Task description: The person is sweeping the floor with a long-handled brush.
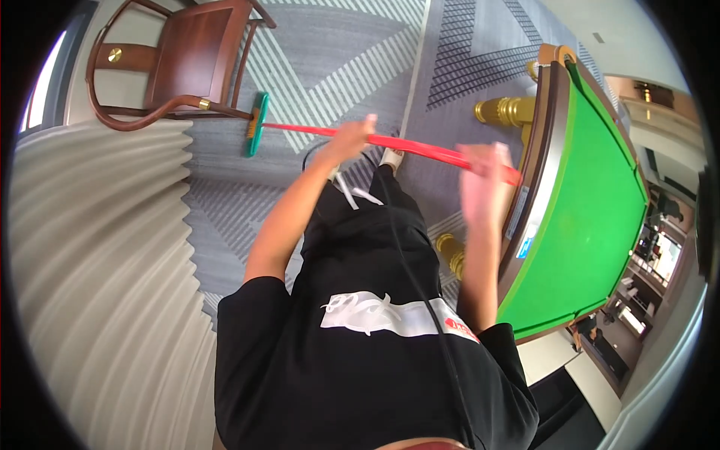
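A red pole [413, 147] runs across in front of me, with a green brush head [257, 125] bearing orange-yellow bristles at its far left end. My left hand [350, 140] is closed around the middle of the pole. Nearer the other end, my right hand [485, 160] grips it too, blurred by motion. That end of the pole lies close to the side of the billiard table in the picture; whether they touch I cannot tell. The brush head is by the leg of a wooden armchair, over the grey patterned carpet [343, 50].
The wooden armchair [194, 53] stands at the upper left. Pleated beige curtains [101, 225] hang along the left. A billiard table [596, 208] with green cloth and gold legs [503, 112] fills the right. A person [586, 326] is visible far off beyond it. A black cable [413, 275] hangs down my front.
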Demonstrator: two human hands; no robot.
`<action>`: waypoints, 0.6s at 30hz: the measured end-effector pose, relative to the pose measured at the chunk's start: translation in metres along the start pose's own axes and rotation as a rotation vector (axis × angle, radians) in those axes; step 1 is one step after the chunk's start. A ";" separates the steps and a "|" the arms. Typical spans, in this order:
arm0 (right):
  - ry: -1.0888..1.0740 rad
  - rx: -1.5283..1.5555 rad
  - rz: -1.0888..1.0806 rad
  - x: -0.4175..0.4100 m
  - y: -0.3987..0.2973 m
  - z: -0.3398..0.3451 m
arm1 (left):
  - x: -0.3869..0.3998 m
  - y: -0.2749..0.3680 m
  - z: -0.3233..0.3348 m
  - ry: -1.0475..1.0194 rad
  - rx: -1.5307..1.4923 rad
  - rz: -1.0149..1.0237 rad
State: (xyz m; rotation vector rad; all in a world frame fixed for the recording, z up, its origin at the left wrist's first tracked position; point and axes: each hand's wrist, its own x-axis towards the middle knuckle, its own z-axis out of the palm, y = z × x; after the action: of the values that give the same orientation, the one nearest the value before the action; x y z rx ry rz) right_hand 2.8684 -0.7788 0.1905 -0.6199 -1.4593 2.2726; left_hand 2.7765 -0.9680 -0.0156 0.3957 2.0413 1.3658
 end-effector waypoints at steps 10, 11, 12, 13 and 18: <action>-0.017 0.262 -0.303 -0.057 0.007 0.025 | -0.020 -0.022 0.005 -0.071 -0.097 -0.020; 0.002 0.284 -0.317 -0.066 0.005 0.014 | -0.022 -0.023 0.012 -0.128 -0.014 0.017; 0.073 0.294 -0.309 -0.076 0.003 0.004 | -0.028 -0.018 0.026 -0.161 -0.073 -0.051; 0.143 0.313 -0.312 -0.085 0.003 -0.008 | -0.031 -0.020 0.042 -0.151 -0.022 -0.037; 0.338 0.331 -0.381 -0.140 -0.010 -0.088 | -0.047 -0.030 0.139 -0.138 -0.049 0.075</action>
State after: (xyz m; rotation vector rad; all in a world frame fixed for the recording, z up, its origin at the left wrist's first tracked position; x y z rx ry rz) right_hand 3.0337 -0.7819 0.1904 -0.5367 -0.9224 1.9356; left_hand 2.9061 -0.9082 -0.0617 0.5343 1.8938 1.3905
